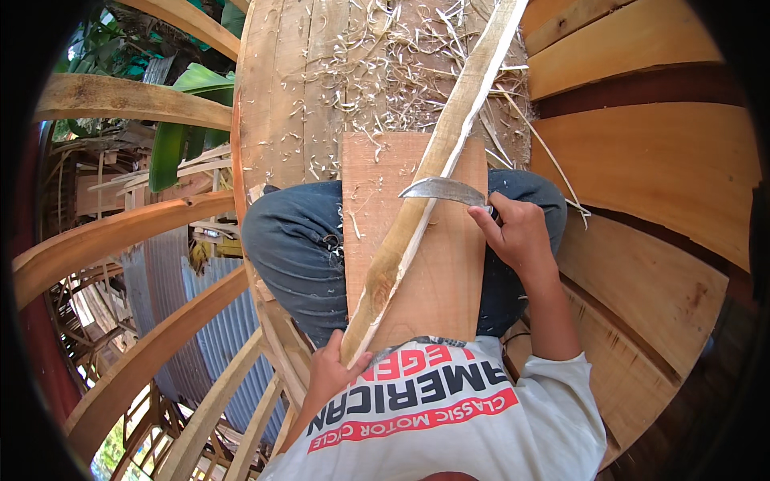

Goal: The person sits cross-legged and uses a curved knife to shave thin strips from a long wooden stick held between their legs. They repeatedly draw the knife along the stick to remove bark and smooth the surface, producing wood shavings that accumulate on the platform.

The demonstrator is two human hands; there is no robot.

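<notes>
One long wooden pole (425, 192) runs diagonally through the head view, from near the person's chest at lower centre up to the top edge, right of centre. Partly stripped: a pale, freshly cut strip runs along its right side, darker tan bark-like skin along the left. It lies across one flat reddish board (449, 272) resting on the person's lap, over both knees in blue jeans (293, 248).

One curved knife (445, 191), grey metal blade, sits against the pole's pale edge about mid-length, tip pointing left. Right hand (520, 232) is closed around the knife handle, just right of the pole, above the right knee. Left hand (333, 373) is wrapped around the pole's lower end, close to the white printed t-shirt (449, 417).

Many thin pale wood shavings (385, 64) are scattered over the plank deck (297, 96) ahead of the knees; a few curls lie on the board too. Wide curved planks (658, 176) stack up on the right. About five curved wooden ribs (120, 100) arc across the left side, with green leaves (172, 144) and corrugated metal sheeting (216, 329) showing below and behind them.
</notes>
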